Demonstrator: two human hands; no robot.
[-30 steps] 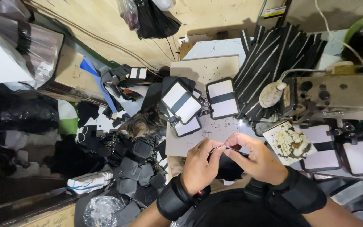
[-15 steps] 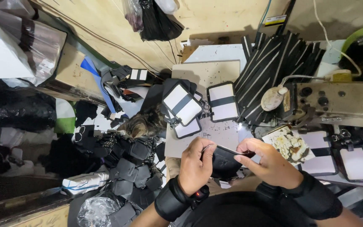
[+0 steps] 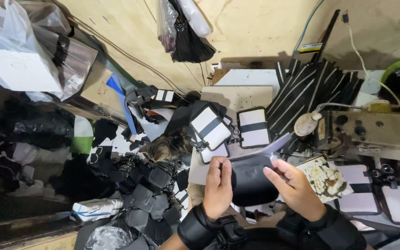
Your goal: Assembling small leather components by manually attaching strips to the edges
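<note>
The black pouch piece (image 3: pixel 251 180), bunched between both hands a second ago, is now spread flat above the worktable (image 3: pixel 237 95). It is pinched by the left hand (image 3: pixel 218 187) and right hand (image 3: pixel 295 187); scissors (image 3: pixel 274 144), apparently, are held too.

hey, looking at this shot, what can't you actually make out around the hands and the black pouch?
Head view:
- Black pouch: its left part hidden under the left hand.
- Scissors: handles hidden by the right hand.
- Cat: head not clear among dark pouches.
- Sewing machine: cut off at the right edge.
</note>
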